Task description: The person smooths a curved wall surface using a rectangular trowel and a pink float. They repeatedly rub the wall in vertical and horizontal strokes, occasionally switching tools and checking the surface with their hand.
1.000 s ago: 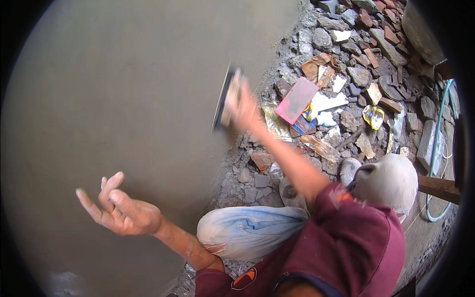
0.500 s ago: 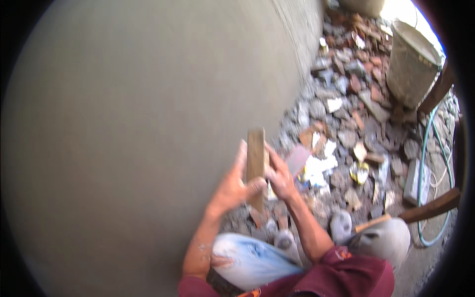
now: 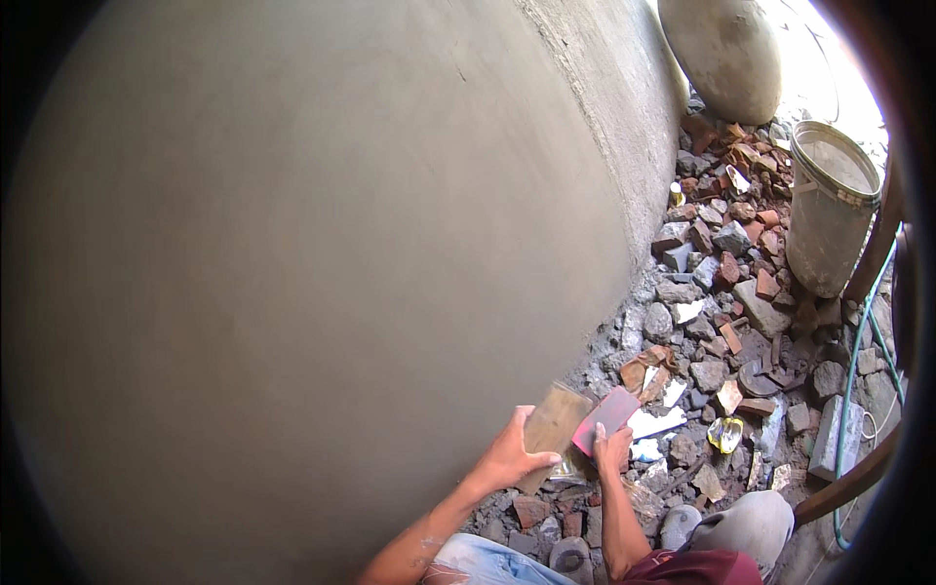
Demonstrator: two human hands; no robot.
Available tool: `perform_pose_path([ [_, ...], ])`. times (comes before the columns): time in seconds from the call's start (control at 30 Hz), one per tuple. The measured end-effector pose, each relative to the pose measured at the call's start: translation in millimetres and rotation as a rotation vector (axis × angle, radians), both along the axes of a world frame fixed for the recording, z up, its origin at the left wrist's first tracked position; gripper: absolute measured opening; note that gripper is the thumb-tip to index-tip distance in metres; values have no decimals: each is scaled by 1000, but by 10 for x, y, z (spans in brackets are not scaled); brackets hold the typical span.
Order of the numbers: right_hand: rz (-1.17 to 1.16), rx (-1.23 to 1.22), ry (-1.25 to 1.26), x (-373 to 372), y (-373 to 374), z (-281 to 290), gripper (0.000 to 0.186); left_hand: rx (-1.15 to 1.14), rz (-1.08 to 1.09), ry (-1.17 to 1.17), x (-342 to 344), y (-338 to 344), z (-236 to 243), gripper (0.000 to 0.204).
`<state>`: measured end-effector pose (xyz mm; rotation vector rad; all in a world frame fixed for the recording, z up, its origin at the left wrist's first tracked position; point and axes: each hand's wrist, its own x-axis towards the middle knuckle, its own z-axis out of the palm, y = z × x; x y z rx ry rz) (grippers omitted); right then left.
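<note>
My left hand is closed around a flat wooden board, thumb on its near face and fingers behind. To its right, my right hand grips a thin pink rectangular plate by its lower edge, one finger lying along its face. Board and plate are both tilted, their edges close together. They are held in front of the lower right part of a smooth grey plastered wall. Whether the plate has a handle I cannot tell.
Broken bricks and stones cover the ground along the wall. A dirty bucket stands at the right, with a large rounded grey vessel beyond. A teal hose, a grey block and a wooden pole lie at the right.
My right hand has come away from the board and now shows the pink plate in front of it. The board has turned from upright to tilted right. The view has shifted upward.
</note>
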<state>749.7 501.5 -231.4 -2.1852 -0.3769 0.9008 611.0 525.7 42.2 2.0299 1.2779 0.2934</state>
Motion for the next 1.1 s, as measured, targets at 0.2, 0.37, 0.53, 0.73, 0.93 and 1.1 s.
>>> perform_pose_path([
  [0.2, -57, 302, 81, -86, 320, -366, 52, -130, 152, -326, -102, 46, 403, 77],
  [0.37, -31, 1062, 735, 278, 384, 660, 41, -108, 255, -737, -255, -184, 767, 65],
  [0.53, 51, 1334, 1499, 886, 538, 1976, 58, -72, 220, -981, -366, -217, 1024, 59],
  [0.73, 88, 1377, 1459, 1020, 520, 2558, 36, -259, 313, -1441, -226, -188, 1238, 52],
  [0.93, -77, 1417, 819, 879, 552, 3291, 43, 186, 30, -816, 90, -241, 1177, 56],
  [1.1, -50, 1469, 750, 942, 590, 3608, 47, 600, -53, -396, 386, -447, 1307, 49],
])
